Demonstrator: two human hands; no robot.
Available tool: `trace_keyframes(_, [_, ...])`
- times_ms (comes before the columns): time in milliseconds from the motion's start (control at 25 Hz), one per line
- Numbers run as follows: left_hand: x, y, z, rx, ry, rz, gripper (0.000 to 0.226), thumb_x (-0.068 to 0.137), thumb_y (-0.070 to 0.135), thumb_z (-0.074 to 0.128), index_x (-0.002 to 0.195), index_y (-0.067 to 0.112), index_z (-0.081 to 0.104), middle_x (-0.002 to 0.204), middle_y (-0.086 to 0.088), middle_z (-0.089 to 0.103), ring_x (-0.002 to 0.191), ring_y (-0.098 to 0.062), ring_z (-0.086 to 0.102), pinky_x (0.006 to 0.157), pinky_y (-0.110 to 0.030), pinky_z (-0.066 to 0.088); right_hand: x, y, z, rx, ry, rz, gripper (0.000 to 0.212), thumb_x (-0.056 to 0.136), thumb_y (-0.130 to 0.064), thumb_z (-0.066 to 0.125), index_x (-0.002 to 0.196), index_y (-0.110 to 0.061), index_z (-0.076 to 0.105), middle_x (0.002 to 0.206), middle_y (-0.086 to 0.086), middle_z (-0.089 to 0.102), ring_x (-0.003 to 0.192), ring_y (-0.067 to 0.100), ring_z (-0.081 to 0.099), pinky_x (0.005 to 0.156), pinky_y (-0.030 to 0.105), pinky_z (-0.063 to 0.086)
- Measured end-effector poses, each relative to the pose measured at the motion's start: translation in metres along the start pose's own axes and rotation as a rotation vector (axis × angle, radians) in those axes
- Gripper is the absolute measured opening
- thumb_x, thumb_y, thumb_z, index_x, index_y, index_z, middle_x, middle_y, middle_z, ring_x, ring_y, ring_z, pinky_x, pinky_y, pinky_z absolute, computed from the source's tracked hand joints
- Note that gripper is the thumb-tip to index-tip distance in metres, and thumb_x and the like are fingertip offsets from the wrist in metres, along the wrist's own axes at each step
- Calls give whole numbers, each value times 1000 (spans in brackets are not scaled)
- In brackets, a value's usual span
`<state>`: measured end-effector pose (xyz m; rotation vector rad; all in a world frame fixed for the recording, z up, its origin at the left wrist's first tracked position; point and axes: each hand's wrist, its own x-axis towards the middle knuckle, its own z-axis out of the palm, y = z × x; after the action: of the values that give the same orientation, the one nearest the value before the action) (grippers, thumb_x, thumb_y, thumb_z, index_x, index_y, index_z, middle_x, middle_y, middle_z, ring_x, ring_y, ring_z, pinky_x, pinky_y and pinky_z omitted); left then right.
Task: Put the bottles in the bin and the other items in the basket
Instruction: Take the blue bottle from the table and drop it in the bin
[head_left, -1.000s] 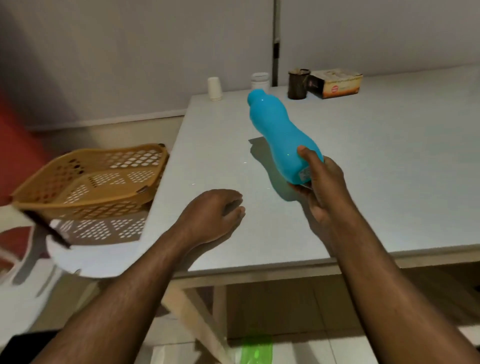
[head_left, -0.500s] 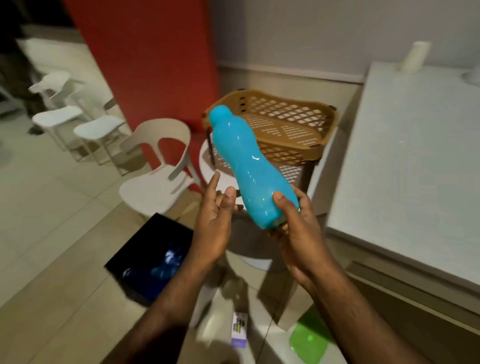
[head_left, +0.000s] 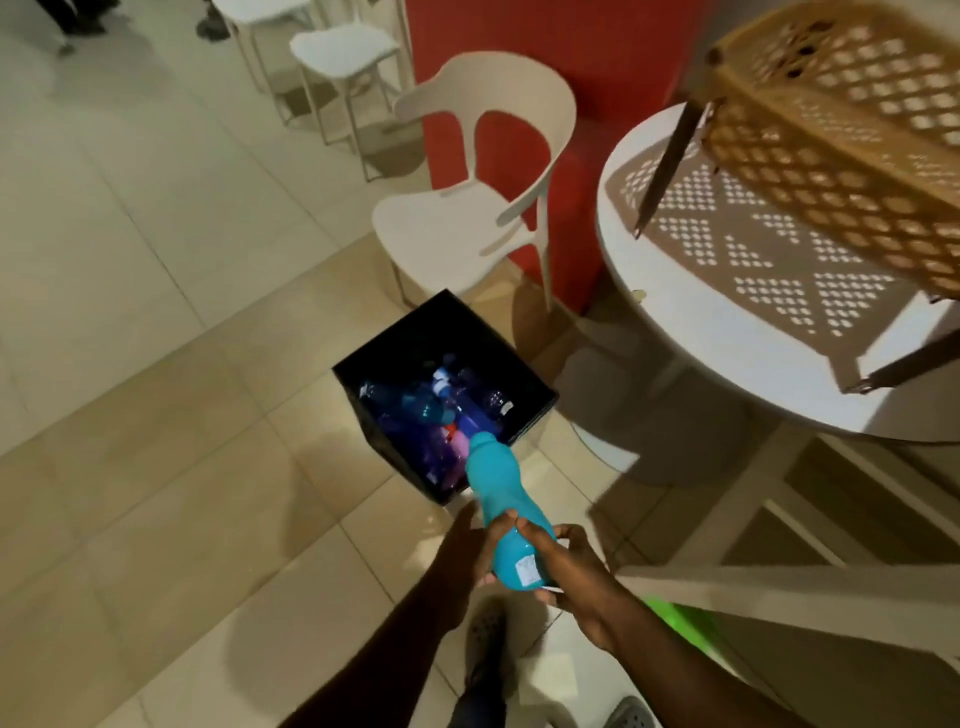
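Observation:
A bright blue bottle (head_left: 491, 480) is tilted with its cap pointing down over the near corner of the black bin (head_left: 400, 348) on the floor. My right hand (head_left: 569, 569) grips the bottle's base from the right. My left hand (head_left: 465, 540) cups the same end from the left, thumb across it. Several bottles lie inside the bin. The tan perforated basket (head_left: 852, 130) stands on a round white table (head_left: 727, 374) at the upper right, blurred.
A cream plastic chair (head_left: 467, 218) stands just behind the bin against a red wall (head_left: 571, 171). White stools (head_left: 343, 47) are farther back. A table frame (head_left: 779, 582) crosses at lower right. My shoes (head_left: 485, 639) are on the tiled floor.
The view swung from the table down to the floor. The bottle went from upright in front of the basket to tipped cap-down over the bin, and my left hand closed onto it.

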<state>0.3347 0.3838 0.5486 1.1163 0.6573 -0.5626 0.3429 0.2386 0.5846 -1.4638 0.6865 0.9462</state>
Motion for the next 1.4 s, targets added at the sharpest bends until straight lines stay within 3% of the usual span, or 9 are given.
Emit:
trace_keyframes(120, [16, -12, -22, -16, 63, -79, 31, 93, 21, 61, 122, 20, 51, 94, -4, 76, 82, -20, 74, 62, -32, 59, 30, 10, 19, 3, 6, 83, 61, 82, -50, 70, 128, -19, 42, 116, 14, 66, 98, 23, 69, 72, 31, 58])
trace_keyframes(320, [52, 28, -49, 70, 134, 71, 34, 93, 22, 61, 126, 14, 55, 115, -11, 68, 103, -26, 67, 91, -45, 54, 77, -25, 49, 22, -19, -17, 63, 91, -52, 58, 141, -21, 39, 127, 12, 62, 100, 21, 65, 69, 27, 52])
trace_keyframes(440, [69, 56, -61, 142, 352, 156, 5, 95, 28, 56, 93, 26, 60, 91, 0, 66, 79, -12, 67, 65, -27, 54, 102, -57, 57, -129, 28, -119, 67, 95, -56, 45, 153, -31, 22, 149, 8, 45, 127, 26, 51, 103, 38, 43])
trace_keyframes(560, [73, 52, -78, 463, 491, 175, 17, 96, 23, 52, 80, 27, 56, 80, 6, 57, 81, -17, 56, 61, -24, 42, 107, -64, 48, -259, 137, -168, 61, 96, -54, 45, 149, -26, 36, 148, 5, 47, 131, 25, 48, 105, 38, 37])
trace_keyframes(720, [60, 2, -87, 951, 348, 190, 26, 99, 16, 46, 103, 2, 67, 101, -14, 69, 94, -28, 63, 81, -38, 49, 89, -28, 20, -284, 169, -145, 42, 95, -49, 50, 109, -13, 66, 117, 8, 69, 110, 25, 62, 102, 42, 47])
trace_keyframes(840, [41, -30, -79, 785, 332, 51, 31, 96, 22, 52, 120, 8, 65, 123, -9, 66, 109, -22, 59, 92, -27, 42, 76, 9, -4, -302, 271, -122, 44, 96, -45, 52, 97, -4, 68, 102, 15, 72, 101, 32, 65, 94, 41, 48])
trace_keyframes(1000, [19, -66, -58, 683, 216, -19, 26, 96, 24, 51, 114, 17, 68, 117, 0, 67, 98, -10, 58, 84, -23, 40, 49, 49, -44, -63, 338, -70, 23, 96, -32, 57, 95, -14, 70, 94, 5, 74, 82, 19, 66, 69, 25, 47])
trace_keyframes(1120, [6, -86, -40, 692, 152, -11, 17, 96, 22, 52, 98, 27, 68, 107, 5, 68, 86, 0, 58, 71, -15, 40, 30, 80, -74, 32, 389, -34, 15, 96, -27, 58, 92, -18, 70, 92, 4, 73, 77, 15, 64, 66, 23, 45])
trace_keyframes(1400, [-25, -138, 1, 975, 115, 7, 28, 97, 18, 50, 118, 7, 65, 120, -10, 66, 111, -26, 60, 94, -32, 47, 0, 158, -140, 14, 409, -15, 18, 94, -30, 60, 98, -16, 70, 92, 0, 74, 76, 14, 66, 68, 25, 45])
